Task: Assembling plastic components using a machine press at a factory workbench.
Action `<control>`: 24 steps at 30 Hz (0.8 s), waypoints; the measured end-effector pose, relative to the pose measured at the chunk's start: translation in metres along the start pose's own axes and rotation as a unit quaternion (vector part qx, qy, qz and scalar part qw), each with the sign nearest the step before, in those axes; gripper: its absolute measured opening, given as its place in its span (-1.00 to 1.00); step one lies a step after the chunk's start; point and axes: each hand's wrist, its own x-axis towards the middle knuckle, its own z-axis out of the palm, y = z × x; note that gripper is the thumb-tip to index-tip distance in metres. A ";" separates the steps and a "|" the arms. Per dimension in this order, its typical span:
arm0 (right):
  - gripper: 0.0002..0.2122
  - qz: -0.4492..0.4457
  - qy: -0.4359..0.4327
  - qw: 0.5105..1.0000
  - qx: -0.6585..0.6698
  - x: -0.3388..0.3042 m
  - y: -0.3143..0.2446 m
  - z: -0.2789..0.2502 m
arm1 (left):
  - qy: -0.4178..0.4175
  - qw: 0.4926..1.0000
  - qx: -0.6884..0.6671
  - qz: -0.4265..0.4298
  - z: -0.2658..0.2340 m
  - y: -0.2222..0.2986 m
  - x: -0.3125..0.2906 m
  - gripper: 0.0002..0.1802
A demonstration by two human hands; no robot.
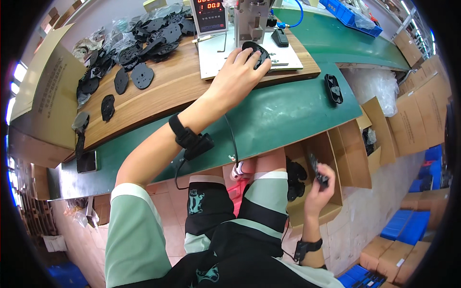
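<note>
My left hand (236, 72) reaches forward to the white base plate (211, 60) of a bench machine. Its fingers are bent over a black oval plastic part (261, 50) below the metal press head (252, 21) and hold it there. Low on the right, my right hand (321, 192) grips a dark plastic piece (314, 165) between thumb and fingers, beside an open cardboard box (331, 211). More black plastic parts (296, 178) lie in that box. Part of the right-hand piece is hidden by the fingers.
Black flat oval plates (142, 76) are piled on the wooden board (177, 79) to the left. A digital display box (210, 17) stands behind. Another black part (333, 90) lies on the green table (283, 110). A phone (87, 162) rests near the left edge; cartons (415, 115) stand right.
</note>
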 end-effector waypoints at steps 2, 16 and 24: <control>-0.72 0.107 0.001 0.994 -0.012 -0.044 0.036 -0.019 | -0.023 0.999 -0.029 -0.019 0.004 0.002 0.005 -0.46; -0.80 0.510 -0.102 0.853 -0.037 -0.143 0.280 -0.044 | -0.006 0.997 -0.068 -0.028 0.020 -0.004 0.003 -0.54; -0.57 0.563 -0.213 0.798 0.023 -0.166 0.304 0.015 | 0.001 0.996 -0.074 -0.043 0.019 -0.005 -0.002 -0.50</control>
